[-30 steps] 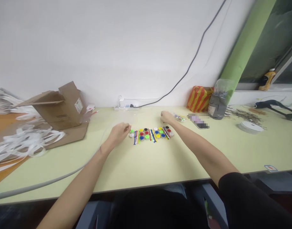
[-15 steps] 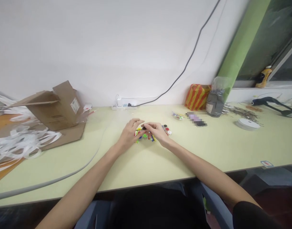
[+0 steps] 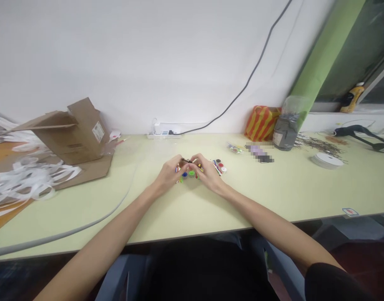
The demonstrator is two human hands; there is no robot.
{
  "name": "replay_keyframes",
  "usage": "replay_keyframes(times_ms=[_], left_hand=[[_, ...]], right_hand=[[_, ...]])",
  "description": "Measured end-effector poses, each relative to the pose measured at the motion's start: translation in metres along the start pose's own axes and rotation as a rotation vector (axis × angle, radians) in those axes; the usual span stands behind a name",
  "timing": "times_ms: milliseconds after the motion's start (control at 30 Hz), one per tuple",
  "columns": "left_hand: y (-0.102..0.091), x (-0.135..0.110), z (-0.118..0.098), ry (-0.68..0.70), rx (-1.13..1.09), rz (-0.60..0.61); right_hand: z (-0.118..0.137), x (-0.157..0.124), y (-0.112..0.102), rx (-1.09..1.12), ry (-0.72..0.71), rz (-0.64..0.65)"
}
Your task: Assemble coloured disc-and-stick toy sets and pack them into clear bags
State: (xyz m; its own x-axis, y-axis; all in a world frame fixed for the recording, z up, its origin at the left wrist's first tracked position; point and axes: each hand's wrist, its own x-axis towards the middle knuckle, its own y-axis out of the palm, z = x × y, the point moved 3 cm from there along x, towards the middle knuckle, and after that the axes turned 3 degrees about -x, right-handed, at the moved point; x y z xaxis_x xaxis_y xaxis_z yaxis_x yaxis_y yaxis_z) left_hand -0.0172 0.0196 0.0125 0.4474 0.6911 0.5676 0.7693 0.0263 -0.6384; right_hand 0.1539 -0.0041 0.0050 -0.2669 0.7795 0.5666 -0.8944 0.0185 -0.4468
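Pale yellow-green laminate forms the tabletop [image 3: 282, 192]; clock directions are taken from the hands, with 12 o'clock pointing away from the wearer.

Left hand [image 3: 169, 174] and right hand [image 3: 208, 173] stand close together, narrowly cupped, with fingertips meeting over a small dark piece [image 3: 187, 161]. Which hand has the actual grip on it cannot be determined. Directly beneath the palms, partly hidden, sit round plastic caps [image 3: 188, 174] in blue and green. Further red, white and dark caps [image 3: 221, 167] and thin coloured strips [image 3: 216, 167] lie just beside the right hand, at 3 o'clock. A black sleeve [image 3: 332, 284] covers the right upper arm.

A grey cable [image 3: 85, 225] runs along the tabletop at 8 o'clock. White plastic strapping [image 3: 25, 177] lies at 9 o'clock, and a brown cardboard box [image 3: 75, 133] stands tilted on a flattened cardboard sheet [image 3: 85, 175] at 10 o'clock.

A small packet [image 3: 235, 147] and a pixelated phone [image 3: 259, 154] lie at 2 o'clock. A white tape roll [image 3: 326, 160] sits at 3 o'clock, beyond them. Against the wall stand a white power strip [image 3: 163, 135] at 11 o'clock and an orange-and-yellow striped bag [image 3: 262, 124] at 2 o'clock, with a clear bag of grey contents [image 3: 286, 125] beside it.
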Motion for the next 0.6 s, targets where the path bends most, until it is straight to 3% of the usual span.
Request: replay_keyframes(times_ms=[133,333,467,600], left_hand=[[0.001,-0.003,-0.004,-0.008,-0.070,-0.016],[0.010,0.003,-0.020,0.053,-0.159,0.014],[0.010,0.020,-0.029,0.082,-0.061,-0.015],[0.017,0.029,-0.031,0.053,-0.005,-0.042]], right_hand=[[0.006,0.001,0.001,0.002,0.006,0.014],[0.005,0.003,-0.001,0.330,0.076,-0.010],[0.001,0.009,-0.009,0.535,0.106,0.005],[-0.003,0.013,-0.018,0.622,0.119,-0.085]])
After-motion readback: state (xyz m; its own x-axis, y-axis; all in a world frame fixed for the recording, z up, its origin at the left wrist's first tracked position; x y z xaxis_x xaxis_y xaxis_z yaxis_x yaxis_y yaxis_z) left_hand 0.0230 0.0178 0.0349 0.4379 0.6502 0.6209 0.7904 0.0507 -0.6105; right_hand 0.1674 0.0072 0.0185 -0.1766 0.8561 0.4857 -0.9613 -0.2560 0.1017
